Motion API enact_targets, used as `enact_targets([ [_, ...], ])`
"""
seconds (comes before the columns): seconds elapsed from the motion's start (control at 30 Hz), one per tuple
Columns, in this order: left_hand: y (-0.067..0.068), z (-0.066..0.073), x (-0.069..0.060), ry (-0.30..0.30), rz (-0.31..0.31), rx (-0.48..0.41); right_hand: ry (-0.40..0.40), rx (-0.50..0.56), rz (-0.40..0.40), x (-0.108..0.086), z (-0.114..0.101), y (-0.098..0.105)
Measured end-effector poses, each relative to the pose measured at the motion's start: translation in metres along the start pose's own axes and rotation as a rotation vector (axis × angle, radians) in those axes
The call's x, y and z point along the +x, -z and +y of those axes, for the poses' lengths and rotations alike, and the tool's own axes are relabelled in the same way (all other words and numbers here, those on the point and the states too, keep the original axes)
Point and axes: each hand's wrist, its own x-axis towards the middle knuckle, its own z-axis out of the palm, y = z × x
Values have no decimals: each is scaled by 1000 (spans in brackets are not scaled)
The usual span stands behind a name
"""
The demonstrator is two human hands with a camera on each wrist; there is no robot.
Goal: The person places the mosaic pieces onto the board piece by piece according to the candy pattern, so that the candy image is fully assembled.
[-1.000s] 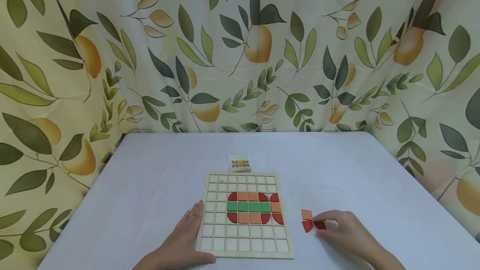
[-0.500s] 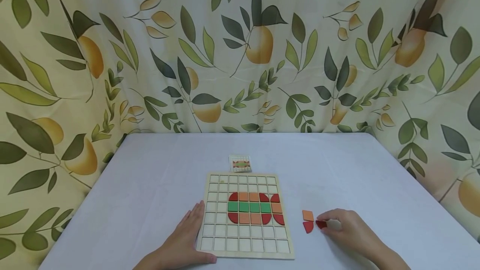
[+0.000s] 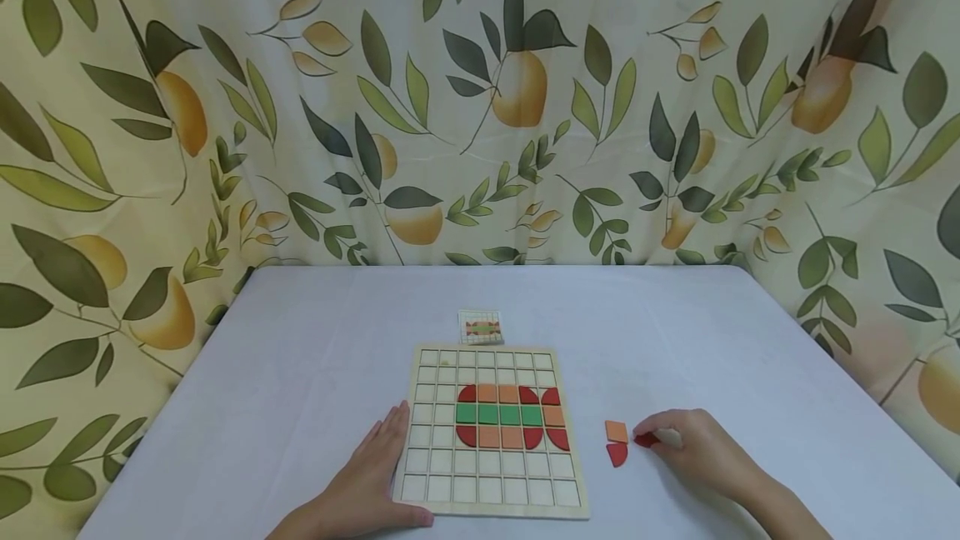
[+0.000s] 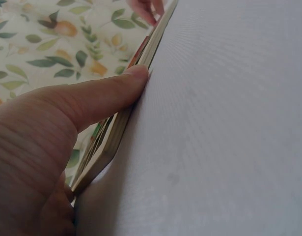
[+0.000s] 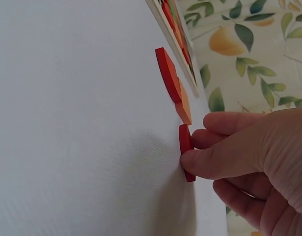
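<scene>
My right hand [image 3: 697,452] pinches a red quarter-circle tile [image 5: 185,135] between thumb and fingers, low over the cloth. Just left of it lie an orange square tile [image 3: 616,432] and a second red quarter-circle tile [image 3: 617,454], touching or nearly so. A wooden grid board [image 3: 491,511] lies in the middle, with red, orange and green tiles in its centre and right-hand cells. My left hand [image 3: 367,469] rests against the board's left side, fingers straight. Its thumb [image 4: 106,98] presses along the board's front edge in the left wrist view.
Behind the board lies a small pattern card [image 3: 480,328] printed with a coloured design on a grid. A white cloth [image 3: 337,315] covers the table. Curtains [image 3: 480,148] with leaves and fruit hang behind and at both sides.
My right hand has drawn the red quarter-circle tile slightly right, apart from the other two loose tiles, and the tile has turned in its grip. The left hand stays against the board.
</scene>
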Motion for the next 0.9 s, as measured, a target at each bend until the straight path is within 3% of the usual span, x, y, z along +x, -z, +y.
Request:
enact_targets([
  [0.27,2,-1,-1,-39,12,-5,92,48,36,6,9,1],
  [0.53,-1,-3,0,-28,13,6,-21,80,-1,5,9,4],
  [0.9,0,-4,0,-42,17,19,-82,38,172,3,7,-10],
])
